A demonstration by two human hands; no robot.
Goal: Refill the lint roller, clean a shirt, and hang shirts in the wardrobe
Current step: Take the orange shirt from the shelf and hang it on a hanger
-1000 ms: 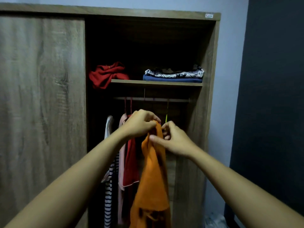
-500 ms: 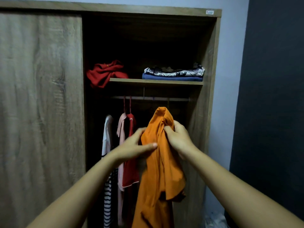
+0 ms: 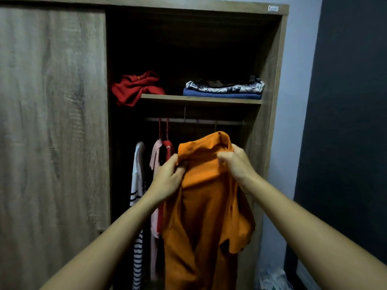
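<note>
Before the open wardrobe [image 3: 270, 59], head view: both bare arms reach forward and hold up an orange shirt [image 3: 205, 206] in front of the hanging space. Left hand [image 3: 167, 181] has fingers curled tight, pinching the shirt's upper left edge near the shoulder. Right hand [image 3: 236, 162] is closed into a fist on the fabric just below the collar, at the shirt's upper right. Collar area bunches up between and above the two hands; rest of shirt hangs down loose, one short sleeve flaring out low on the right. Whether a hanger sits inside the shirt cannot be told.

Far behind the shirt a clothes rail [image 3: 194, 120] runs across under a wooden shelf [image 3: 201, 99]. Left of the orange shirt, garments hang on the rail: a white top with dark stripes [image 3: 138, 195], then a pink garment [image 3: 156, 155], then a red one [image 3: 168, 147], the last two on red hangers. Red one is just beside the left hand.

On the shelf: a crumpled red garment [image 3: 136, 86] at the left end, drooping over the edge, and a folded stack at right, a black-and-white patterned piece [image 3: 226, 87] on top of a blue one [image 3: 222, 95].

Sliding door [image 3: 52, 122] covers the wardrobe's left half. Pale wall [image 3: 297, 101] right of the wardrobe, dark panel [image 3: 351, 122] further right. Something pale lies on the floor at lower right, unclear.
</note>
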